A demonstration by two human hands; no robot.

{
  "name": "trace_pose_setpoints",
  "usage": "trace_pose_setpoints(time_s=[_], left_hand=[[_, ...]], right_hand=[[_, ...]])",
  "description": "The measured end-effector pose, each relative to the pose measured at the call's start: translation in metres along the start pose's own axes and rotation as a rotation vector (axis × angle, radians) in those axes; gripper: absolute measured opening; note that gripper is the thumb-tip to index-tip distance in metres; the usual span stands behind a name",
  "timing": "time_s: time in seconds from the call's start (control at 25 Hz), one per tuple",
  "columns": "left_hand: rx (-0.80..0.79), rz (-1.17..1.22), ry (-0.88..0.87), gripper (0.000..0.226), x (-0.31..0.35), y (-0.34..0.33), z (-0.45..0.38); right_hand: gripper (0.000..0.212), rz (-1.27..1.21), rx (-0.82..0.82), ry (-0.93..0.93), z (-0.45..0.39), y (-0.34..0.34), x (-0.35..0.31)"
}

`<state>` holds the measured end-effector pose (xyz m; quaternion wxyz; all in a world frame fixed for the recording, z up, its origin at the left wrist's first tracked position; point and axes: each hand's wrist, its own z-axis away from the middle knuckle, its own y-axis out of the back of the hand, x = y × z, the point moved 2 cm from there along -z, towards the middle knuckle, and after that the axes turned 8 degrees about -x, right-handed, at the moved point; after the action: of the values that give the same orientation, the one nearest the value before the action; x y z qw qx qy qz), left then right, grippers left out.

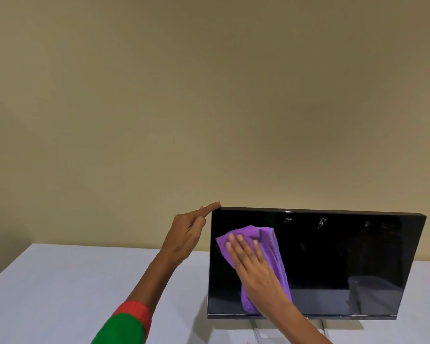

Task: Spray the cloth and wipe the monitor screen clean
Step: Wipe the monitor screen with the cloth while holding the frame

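Note:
A black monitor (345,256) stands on a white table at the lower right, its screen dark. My right hand (252,264) lies flat on a folded purple cloth (273,252) and presses it against the left part of the screen. The cloth hangs down almost to the bottom bezel. My left hand (186,234) is at the monitor's upper left corner, its index finger stretched out onto the top edge and the other fingers curled. Small white specks show on the upper part of the screen. No spray bottle is in view.
The white table (72,294) reaches out to the left of the monitor. A plain beige wall (209,108) fills the space behind. The monitor's thin metal stand (256,331) shows beneath the bottom bezel.

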<state>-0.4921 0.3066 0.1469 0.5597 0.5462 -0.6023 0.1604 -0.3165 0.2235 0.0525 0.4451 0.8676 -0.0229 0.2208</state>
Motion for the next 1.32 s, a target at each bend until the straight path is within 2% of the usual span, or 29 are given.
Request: trace_pose_setpoints(time_s=[0.12,0.24,0.32,0.4,0.56,0.68,0.76,0.84,0.96,1.08,1.16,1.24,1.32], left_hand=[[-0.003,-0.009,-0.02,0.051,0.003,0.0,-0.001],[-0.008,-0.018,-0.014,0.052,0.002,0.002,-0.005],[-0.02,-0.019,-0.005,0.052,0.001,0.003,-0.006],[-0.029,0.001,0.009,0.052,-0.003,0.004,-0.006],[-0.034,0.027,0.041,0.051,-0.005,0.004,-0.004],[-0.024,0.035,0.037,0.051,0.0,0.002,-0.002],[-0.012,0.025,0.029,0.049,0.003,0.002,-0.001],[0.0,0.017,0.031,0.049,0.006,0.002,0.0],[0.027,0.044,0.036,0.047,0.015,-0.002,0.007],[0.029,-0.02,-0.004,0.034,0.017,-0.009,0.01],[0.041,-0.105,-0.04,0.033,0.014,-0.013,0.008],[0.054,-0.185,-0.011,0.039,0.014,-0.016,0.007],[0.064,-0.264,-0.001,0.043,0.018,-0.018,0.008]], right_hand=[[0.064,0.043,0.037,0.066,-0.035,0.014,-0.002],[0.067,0.007,0.056,-0.061,-0.047,0.022,0.018],[0.075,-0.036,0.055,-0.177,-0.032,0.018,0.032],[0.079,-0.047,0.037,-0.215,-0.01,0.008,0.033],[0.073,-0.014,0.013,-0.083,0.008,0.0,0.002],[0.066,0.042,0.007,0.065,-0.013,0.005,-0.011],[0.063,0.043,0.028,0.071,-0.029,0.01,-0.008],[0.065,0.014,0.042,0.003,-0.036,0.016,0.003],[0.073,-0.055,0.069,-0.2,-0.025,0.014,0.027],[0.086,-0.07,0.038,-0.351,0.011,-0.004,0.035],[0.096,-0.066,0.0,-0.31,0.037,-0.017,0.026],[0.102,-0.064,-0.051,-0.186,0.047,-0.022,0.012],[0.087,-0.054,-0.03,-0.082,0.037,-0.016,0.01]])
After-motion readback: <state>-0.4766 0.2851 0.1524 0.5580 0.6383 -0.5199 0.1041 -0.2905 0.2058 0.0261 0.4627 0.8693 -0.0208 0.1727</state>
